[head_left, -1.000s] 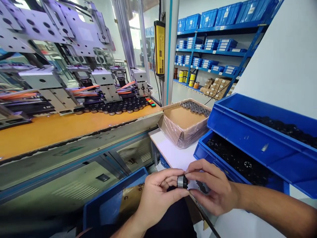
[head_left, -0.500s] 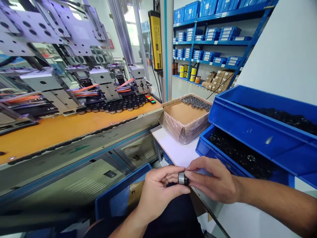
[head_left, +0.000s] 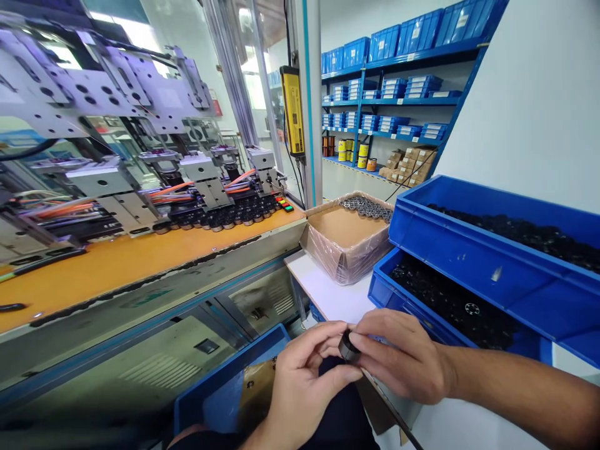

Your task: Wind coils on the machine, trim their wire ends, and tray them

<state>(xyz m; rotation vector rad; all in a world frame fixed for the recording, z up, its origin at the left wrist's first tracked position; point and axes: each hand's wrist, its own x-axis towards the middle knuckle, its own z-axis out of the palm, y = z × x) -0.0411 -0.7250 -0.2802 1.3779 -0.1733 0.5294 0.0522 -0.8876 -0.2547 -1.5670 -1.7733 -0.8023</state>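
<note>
A small round part, dark with a metallic side [head_left: 347,347], is held between both hands above my lap. My left hand [head_left: 304,381] curls round it from the left, thumb below and fingers above. From the right, my right hand [head_left: 405,356] pinches its edge with thumb and fingertips. The blue bin of black parts [head_left: 450,303] lies just beyond my right hand. A cardboard box wrapped in clear film [head_left: 344,256] stands past the hands, with rows of round parts at its back.
An orange-topped bench [head_left: 140,256] with machine fixtures and rows of round parts spans the left. A larger blue bin [head_left: 487,250] is stacked at the right. Another blue bin [head_left: 187,400] sits low, left of my lap. Blue shelving [head_left: 403,103] stands behind.
The round part has tilted between my fingers, showing more of its dark top. Both hands stay around it, slightly lower in view. The surroundings have shifted down as the camera moved.
</note>
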